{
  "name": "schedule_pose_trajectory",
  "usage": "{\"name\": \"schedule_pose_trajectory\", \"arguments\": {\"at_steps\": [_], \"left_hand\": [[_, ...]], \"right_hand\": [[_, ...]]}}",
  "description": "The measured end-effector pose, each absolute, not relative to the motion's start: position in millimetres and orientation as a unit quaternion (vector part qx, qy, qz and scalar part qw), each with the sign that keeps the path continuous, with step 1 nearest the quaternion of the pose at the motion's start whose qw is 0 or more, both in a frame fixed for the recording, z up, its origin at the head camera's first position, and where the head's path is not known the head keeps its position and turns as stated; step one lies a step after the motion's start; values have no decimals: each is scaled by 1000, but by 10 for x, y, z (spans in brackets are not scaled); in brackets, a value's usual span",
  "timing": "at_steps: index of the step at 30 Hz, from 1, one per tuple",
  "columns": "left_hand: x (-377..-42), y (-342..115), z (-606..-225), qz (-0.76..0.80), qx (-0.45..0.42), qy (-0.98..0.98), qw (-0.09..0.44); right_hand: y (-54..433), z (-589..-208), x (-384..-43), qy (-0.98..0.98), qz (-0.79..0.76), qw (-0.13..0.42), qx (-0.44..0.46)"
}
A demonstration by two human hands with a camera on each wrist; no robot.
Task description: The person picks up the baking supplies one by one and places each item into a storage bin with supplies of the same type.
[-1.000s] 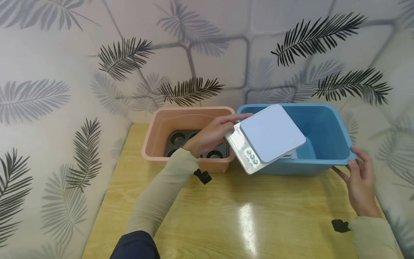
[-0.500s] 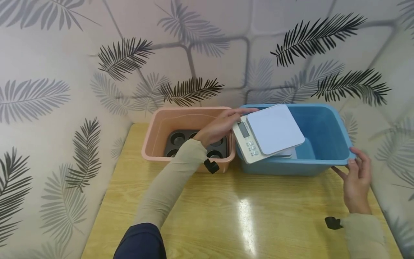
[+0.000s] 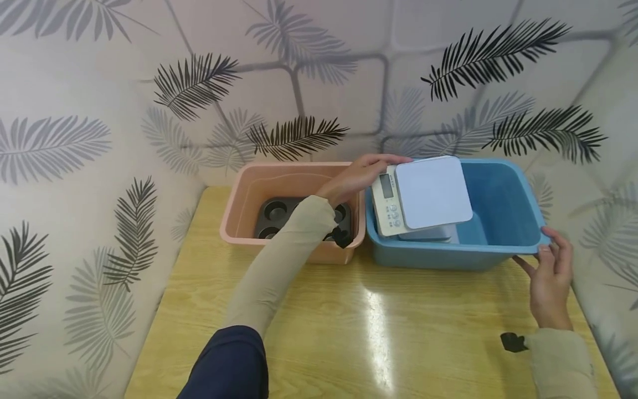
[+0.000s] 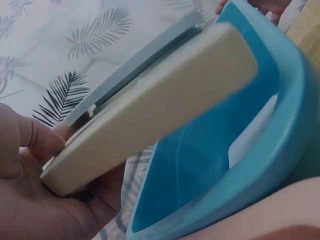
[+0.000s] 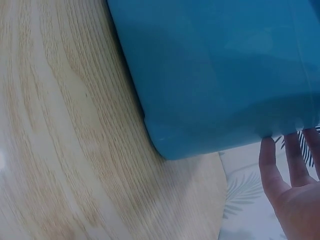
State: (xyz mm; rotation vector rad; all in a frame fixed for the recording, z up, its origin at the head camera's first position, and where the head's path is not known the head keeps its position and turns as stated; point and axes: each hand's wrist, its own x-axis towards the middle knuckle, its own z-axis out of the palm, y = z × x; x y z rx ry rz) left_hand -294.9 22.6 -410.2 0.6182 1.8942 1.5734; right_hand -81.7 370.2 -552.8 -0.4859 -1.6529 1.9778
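My left hand (image 3: 356, 180) grips a white kitchen scale (image 3: 432, 191) by its display end, thumb on top and fingers beneath in the left wrist view. The scale is tilted over the left half of a blue plastic bin (image 3: 498, 249). Its small screen and round buttons face up. Below it, a pale flat object (image 3: 431, 234) lies inside the bin, mostly hidden by the scale; its kind cannot be made out. At the bin's right front corner, my right hand (image 3: 553, 285) holds the rim, and its fingers (image 5: 270, 167) touch the outer wall in the right wrist view.
Left of the blue bin stands a pink bin (image 3: 231, 216) holding a dark muffin tin (image 3: 279, 219), partly covered by my left forearm. Both bins stand on a wooden table (image 3: 319, 332) against a leaf-patterned wall covering (image 3: 349, 72).
The scale has moved right and toward the back, from jutting over the blue bin's front left corner to over its inside, and has turned straighter. My right hand stays on the rim.
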Motion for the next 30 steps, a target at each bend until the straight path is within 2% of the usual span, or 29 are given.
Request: {"name": "schedule_pose_trajectory", "arguments": {"at_steps": [8,17,25,30], "left_hand": [[-3072,372,-4172,547,224,743,313],[-3095,427,-4297,464,295,786,283],[-3065,439,-4345,437,318,797,268],[-3052,468,-4341,337,384,827,235]], "right_hand": [[3710,-5540,-841,-601,738,263,-158],[3722,-5511,-800,-611,725,258,-186],[3710,-5512,-815,-605,736,252,-169],[3720,-5514,-803,-611,731,254,-166]]}}
